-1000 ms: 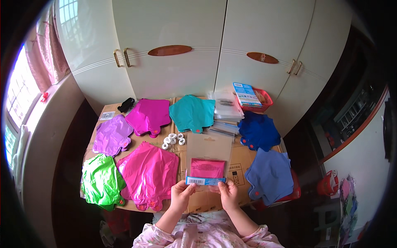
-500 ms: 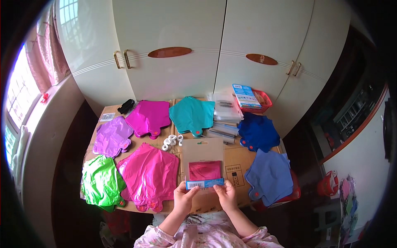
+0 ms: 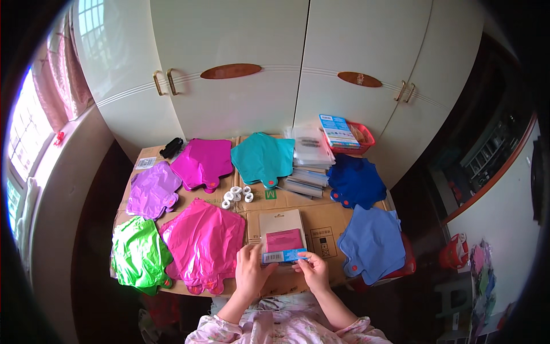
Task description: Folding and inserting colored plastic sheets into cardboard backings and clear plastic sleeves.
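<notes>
Between both hands, clear packet point(image 3: 282, 236) with pink contents, left hand point(image 3: 250, 272) and right hand point(image 3: 312, 270) fingers pinching its lower edge

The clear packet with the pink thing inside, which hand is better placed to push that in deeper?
Probably the right hand: its fingertips sit at the clear packet's blue bottom edge, while the left hand grips the corner, steadying it.

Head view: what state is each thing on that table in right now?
Clear packet: flat, held at its near end by both hands.
Left hand: gripping packet.
Right hand: gripping packet.
Foil balloons: deflated, flat.
Cupboard doors: shut.
Tape rolls: clustered.
</notes>
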The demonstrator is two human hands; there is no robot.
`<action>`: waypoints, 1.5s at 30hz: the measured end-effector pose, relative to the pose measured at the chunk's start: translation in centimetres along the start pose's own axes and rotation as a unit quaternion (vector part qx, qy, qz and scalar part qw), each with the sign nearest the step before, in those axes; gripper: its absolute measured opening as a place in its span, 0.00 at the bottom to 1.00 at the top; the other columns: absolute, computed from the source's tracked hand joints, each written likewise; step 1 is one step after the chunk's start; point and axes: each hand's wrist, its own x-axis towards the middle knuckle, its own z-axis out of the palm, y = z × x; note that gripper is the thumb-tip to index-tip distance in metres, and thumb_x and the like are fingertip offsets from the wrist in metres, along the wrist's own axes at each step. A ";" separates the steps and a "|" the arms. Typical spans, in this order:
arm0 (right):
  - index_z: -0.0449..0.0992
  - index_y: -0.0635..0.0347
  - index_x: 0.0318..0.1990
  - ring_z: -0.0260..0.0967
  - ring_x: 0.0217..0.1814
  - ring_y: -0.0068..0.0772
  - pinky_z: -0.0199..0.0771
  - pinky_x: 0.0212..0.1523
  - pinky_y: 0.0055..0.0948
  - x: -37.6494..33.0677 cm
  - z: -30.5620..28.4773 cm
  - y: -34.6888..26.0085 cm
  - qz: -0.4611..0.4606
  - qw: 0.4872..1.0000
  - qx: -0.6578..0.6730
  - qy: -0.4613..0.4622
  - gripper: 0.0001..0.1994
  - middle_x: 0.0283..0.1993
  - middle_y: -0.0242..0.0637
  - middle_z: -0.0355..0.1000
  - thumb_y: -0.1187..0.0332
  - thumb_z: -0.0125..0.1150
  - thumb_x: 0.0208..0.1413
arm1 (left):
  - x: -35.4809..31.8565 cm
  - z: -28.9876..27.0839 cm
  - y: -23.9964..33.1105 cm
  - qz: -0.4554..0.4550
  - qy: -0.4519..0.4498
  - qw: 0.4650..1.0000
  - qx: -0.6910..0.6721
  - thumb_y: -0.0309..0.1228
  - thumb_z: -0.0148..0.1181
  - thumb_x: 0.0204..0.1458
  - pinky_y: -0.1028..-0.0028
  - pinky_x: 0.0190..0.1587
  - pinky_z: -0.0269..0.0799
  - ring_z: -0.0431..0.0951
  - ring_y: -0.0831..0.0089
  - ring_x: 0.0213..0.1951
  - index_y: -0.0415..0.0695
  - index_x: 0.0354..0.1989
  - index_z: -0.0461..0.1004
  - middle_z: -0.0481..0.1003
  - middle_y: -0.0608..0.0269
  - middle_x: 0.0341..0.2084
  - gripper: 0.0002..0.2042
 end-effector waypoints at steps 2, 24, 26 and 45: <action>0.73 0.68 0.45 0.76 0.32 0.24 0.78 0.33 0.21 0.3 -0.4 -0.1 0.009 1.000 -0.025 -0.005 0.08 0.34 0.37 0.75 0.76 0.54 0.59 | 1.2 -1.1 0.7 0.162 -0.015 0.983 0.080 0.29 0.67 0.39 0.67 0.49 0.70 0.72 0.55 0.53 0.37 0.44 0.73 0.70 0.46 0.51 0.21; 0.80 0.57 0.32 0.76 0.37 0.50 0.77 0.39 0.42 22.7 -4.6 -8.1 -0.172 0.689 -0.694 -0.121 0.08 0.33 0.50 0.76 0.71 0.53 0.50 | 0.4 2.2 -0.3 0.254 -0.143 0.948 0.124 0.26 0.54 0.46 0.71 0.39 0.79 0.79 0.64 0.46 0.39 0.44 0.74 0.76 0.54 0.46 0.15; 0.80 0.58 0.32 0.76 0.37 0.50 0.78 0.39 0.42 22.1 -3.7 -7.8 -0.180 0.678 -0.707 -0.092 0.08 0.34 0.49 0.77 0.72 0.53 0.49 | 0.4 2.2 -0.3 0.255 -0.138 0.949 0.124 0.26 0.54 0.46 0.71 0.38 0.80 0.79 0.64 0.46 0.39 0.44 0.74 0.76 0.55 0.46 0.15; 0.79 0.61 0.28 0.77 0.35 0.47 0.78 0.35 0.42 22.3 -3.3 -8.4 -0.140 0.636 -0.753 -0.096 0.07 0.33 0.49 0.77 0.71 0.55 0.46 | 1.9 1.5 0.0 0.238 -0.197 0.948 0.079 0.24 0.55 0.44 0.68 0.35 0.78 0.80 0.63 0.38 0.39 0.36 0.71 0.77 0.55 0.39 0.09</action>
